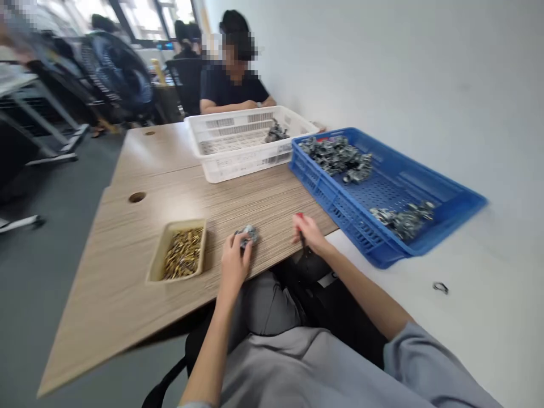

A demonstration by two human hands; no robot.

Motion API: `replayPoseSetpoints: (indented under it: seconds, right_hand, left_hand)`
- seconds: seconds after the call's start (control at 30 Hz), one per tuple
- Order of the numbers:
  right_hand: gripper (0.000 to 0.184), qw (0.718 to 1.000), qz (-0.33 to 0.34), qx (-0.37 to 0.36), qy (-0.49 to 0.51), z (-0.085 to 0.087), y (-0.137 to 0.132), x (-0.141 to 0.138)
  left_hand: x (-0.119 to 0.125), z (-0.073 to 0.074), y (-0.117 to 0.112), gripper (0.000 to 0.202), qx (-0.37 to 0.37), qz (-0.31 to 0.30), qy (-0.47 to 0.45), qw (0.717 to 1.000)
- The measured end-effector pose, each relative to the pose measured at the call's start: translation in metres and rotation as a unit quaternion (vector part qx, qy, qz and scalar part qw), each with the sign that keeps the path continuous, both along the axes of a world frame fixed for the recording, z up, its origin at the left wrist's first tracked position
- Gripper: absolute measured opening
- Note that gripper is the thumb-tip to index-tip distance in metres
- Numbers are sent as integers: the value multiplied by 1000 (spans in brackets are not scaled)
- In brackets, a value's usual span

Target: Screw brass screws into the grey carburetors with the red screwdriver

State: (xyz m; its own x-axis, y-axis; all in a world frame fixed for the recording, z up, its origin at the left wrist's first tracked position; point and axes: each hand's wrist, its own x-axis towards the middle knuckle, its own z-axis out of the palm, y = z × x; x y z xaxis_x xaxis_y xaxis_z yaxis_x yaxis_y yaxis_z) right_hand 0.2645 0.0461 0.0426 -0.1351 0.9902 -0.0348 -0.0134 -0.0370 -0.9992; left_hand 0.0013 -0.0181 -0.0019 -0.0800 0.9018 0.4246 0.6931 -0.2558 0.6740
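On the wooden table my left hand has its fingers curled round a small grey metal part, which rests on or close to the tabletop. My right hand is closed on a slim red-and-black tool at the table's front edge; its exact kind is blurred and partly covered by the fingers. Left of my left hand stands a beige tub holding many small brass-coloured pieces.
A blue crate with two heaps of grey metal parts lies at the right. Behind the table's middle is a white basket with a few more parts. A person sits beyond it. A small dark clip-like piece lies on the white surface.
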Motion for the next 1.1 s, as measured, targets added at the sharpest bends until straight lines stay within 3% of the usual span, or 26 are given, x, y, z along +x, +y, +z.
replayPoseSetpoints:
  seconds: [0.1, 0.23, 0.37, 0.5, 0.57, 0.67, 0.83, 1.1]
  right_hand:
    - [42, 998, 29, 25, -57, 4, -11, -33]
    - [19, 989, 5, 83, -118, 5, -18, -75]
    - [55, 973, 20, 142, -181, -7, -23, -98]
    - [100, 957, 51, 179, -220, -22, -27, -100]
    - [108, 951, 78, 187, -234, -25, -27, -99]
    - [103, 945, 70, 192, -257, -27, -28, -103]
    - [74, 939, 23, 171, -297, -24, -29, -115]
    - [67, 930, -8, 175, -324, -14, -33, -124]
  left_hand:
    - [-2, -1, 5, 29, 0, -2, 22, 1000]
    - [-4, 0, 10, 34, 5, -20, 37, 999]
    - [-3, 1, 11, 30, 25, -26, 43, 998]
    - [-2, 2, 11, 25, 17, -20, 44, 999]
    - [-2, 2, 11, 26, 17, -23, 37, 999]
    - [-2, 2, 12, 28, 25, -30, 20, 999]
    - [-3, 2, 14, 26, 36, -23, -3, 999]
    - [-10, -5, 19, 26, 5, -24, -8, 1000]
